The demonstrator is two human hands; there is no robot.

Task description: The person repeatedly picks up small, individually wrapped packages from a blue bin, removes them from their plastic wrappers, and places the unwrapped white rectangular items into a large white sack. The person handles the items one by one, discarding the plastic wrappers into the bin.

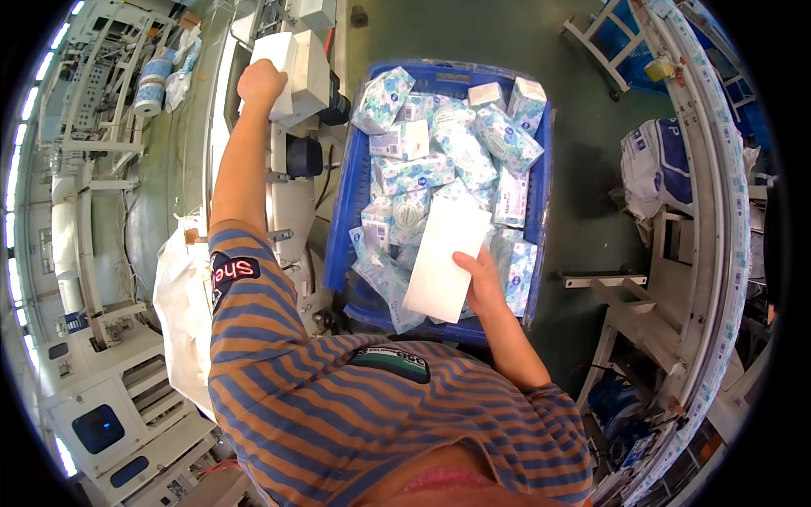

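Observation:
My right hand (483, 283) grips a long white stack of tissue paper (449, 258) by its right edge, thumb on top. The stack slants above a blue plastic crate (545, 203). Soft tissue packs (463, 152) in blue and white floral wrapping fill the crate in a loose heap. Far to the left, my left arm stretches over a machine. There my left hand (262, 83) is closed at the edge of another white tissue stack (281, 63), its fingers partly hidden. A pale box-shaped machine part (311, 80) stands just right of that stack.
A white sheet or bag (182, 313) hangs beside my left arm. White machinery (93, 406) lines the left side. Beyond the crate to the right lie a white-and-blue sack (659, 169) and a metal frame (650, 313) with a blue motor (612, 401).

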